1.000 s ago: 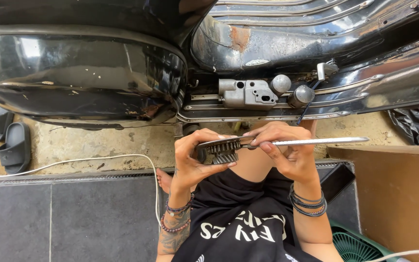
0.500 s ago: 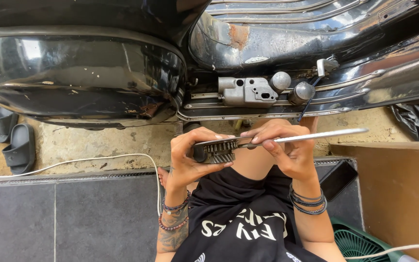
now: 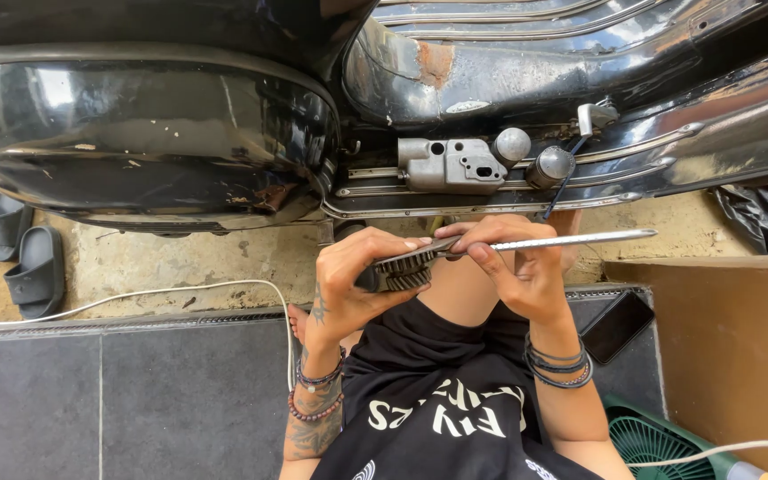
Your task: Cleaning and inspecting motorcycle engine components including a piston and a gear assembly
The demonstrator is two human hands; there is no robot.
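My left hand [image 3: 348, 284] grips a dark toothed gear cluster [image 3: 399, 270] in front of my lap. My right hand [image 3: 513, 267] pinches a long thin metal rod [image 3: 571, 239] near its left end, where it meets the gear cluster; the rod points right, roughly level. Just beyond my hands stands a black scooter body [image 3: 153, 133] with a grey metal block [image 3: 446, 163] and two round grey knobs [image 3: 531, 156] along its lower edge.
A cardboard box [image 3: 722, 356] stands at right, with a black phone [image 3: 617, 325] beside it and a green basket [image 3: 660, 440] below. Grey slippers [image 3: 24, 258] lie at far left. A white cable [image 3: 135, 298] runs across the concrete by dark floor tiles [image 3: 117, 400].
The hands, gear cluster and rod stay nearly as they were; the rod's far end has tipped slightly upward and the view has shifted a little.
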